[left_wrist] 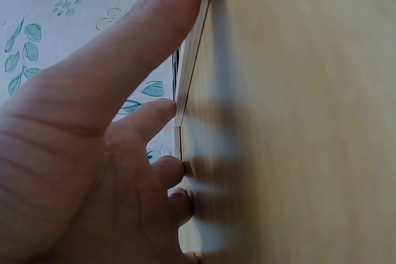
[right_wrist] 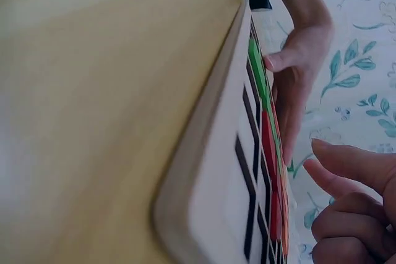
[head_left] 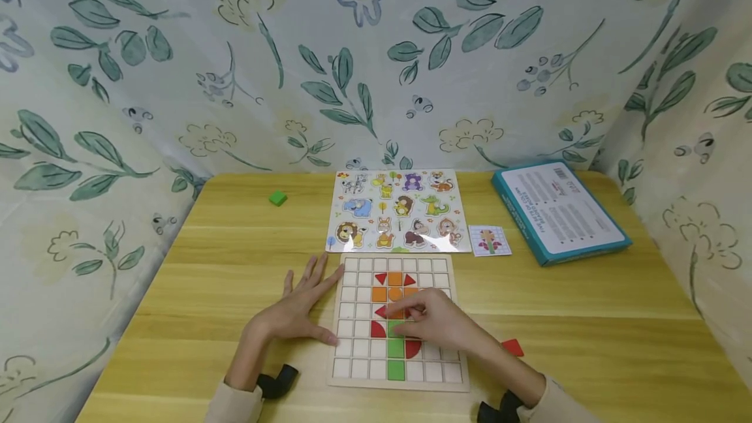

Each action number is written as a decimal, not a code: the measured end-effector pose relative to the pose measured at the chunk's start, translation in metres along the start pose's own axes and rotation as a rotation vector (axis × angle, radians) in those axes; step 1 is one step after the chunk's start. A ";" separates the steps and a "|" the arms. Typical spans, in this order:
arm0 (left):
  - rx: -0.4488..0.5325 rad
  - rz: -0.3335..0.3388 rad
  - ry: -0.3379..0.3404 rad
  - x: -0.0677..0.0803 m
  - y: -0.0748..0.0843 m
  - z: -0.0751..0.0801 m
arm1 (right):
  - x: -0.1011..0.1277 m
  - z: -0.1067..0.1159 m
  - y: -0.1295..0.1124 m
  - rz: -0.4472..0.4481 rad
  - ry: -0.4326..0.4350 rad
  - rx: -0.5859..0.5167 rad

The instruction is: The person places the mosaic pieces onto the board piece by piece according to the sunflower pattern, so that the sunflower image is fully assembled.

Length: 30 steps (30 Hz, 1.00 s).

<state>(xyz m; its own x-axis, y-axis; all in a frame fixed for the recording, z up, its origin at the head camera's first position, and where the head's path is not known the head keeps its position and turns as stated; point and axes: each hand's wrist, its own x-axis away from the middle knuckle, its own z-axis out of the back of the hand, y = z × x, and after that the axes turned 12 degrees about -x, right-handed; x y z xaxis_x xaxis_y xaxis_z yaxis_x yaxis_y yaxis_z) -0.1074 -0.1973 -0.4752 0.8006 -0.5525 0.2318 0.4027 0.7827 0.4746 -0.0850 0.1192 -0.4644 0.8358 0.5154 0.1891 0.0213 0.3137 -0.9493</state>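
A wooden grid board (head_left: 352,367) lies flat on the table, with orange tiles (head_left: 379,294), red triangles (head_left: 380,278), red quarter-circles (head_left: 413,349) and green squares (head_left: 396,369) set in its cells. My left hand (head_left: 296,312) is spread along the board's left side, thumb and fingertips at its edge. Over the middle of the grid is my right hand (head_left: 440,322), its index finger and thumb pointing at the tiles and covering part of them. In the right wrist view, this hand's thumb and index finger (right_wrist: 322,180) stand apart with nothing visible between them; the other fingers are curled.
Behind the board lies an animal picture puzzle (head_left: 399,211), with a small pattern card (head_left: 490,240) beside it. A teal and white box (head_left: 564,214) is at the back right. One green tile (head_left: 278,198) lies at the back left, and a red tile (head_left: 513,347) beside the right forearm.
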 end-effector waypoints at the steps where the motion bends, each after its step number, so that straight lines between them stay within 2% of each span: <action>1: 0.002 0.001 -0.001 0.000 0.000 0.000 | 0.005 0.007 0.001 -0.004 0.015 0.001; 8: 0.008 0.006 -0.006 0.001 0.001 0.002 | 0.044 0.056 0.013 -0.110 0.174 0.030; 13: 0.006 0.002 -0.005 0.000 0.000 0.001 | 0.060 0.071 0.025 -0.202 0.255 0.033; 19: -0.006 0.000 -0.005 -0.001 0.001 0.001 | 0.067 0.074 0.032 -0.269 0.246 0.020; 22: -0.005 0.004 -0.005 -0.001 0.002 0.003 | 0.068 0.076 0.035 -0.263 0.224 0.002; 27: 0.004 0.007 -0.011 0.000 0.001 0.002 | 0.071 0.082 0.040 -0.192 0.172 -0.041; 30: 0.002 0.002 -0.009 0.000 0.001 0.002 | 0.072 0.086 0.041 -0.200 0.139 -0.067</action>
<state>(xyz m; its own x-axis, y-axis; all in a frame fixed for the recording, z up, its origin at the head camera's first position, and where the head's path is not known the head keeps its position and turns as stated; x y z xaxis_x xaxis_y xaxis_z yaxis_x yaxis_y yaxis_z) -0.1078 -0.1974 -0.4737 0.7974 -0.5535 0.2405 0.4001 0.7832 0.4760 -0.0717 0.2378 -0.4683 0.8789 0.3322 0.3424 0.2261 0.3421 -0.9121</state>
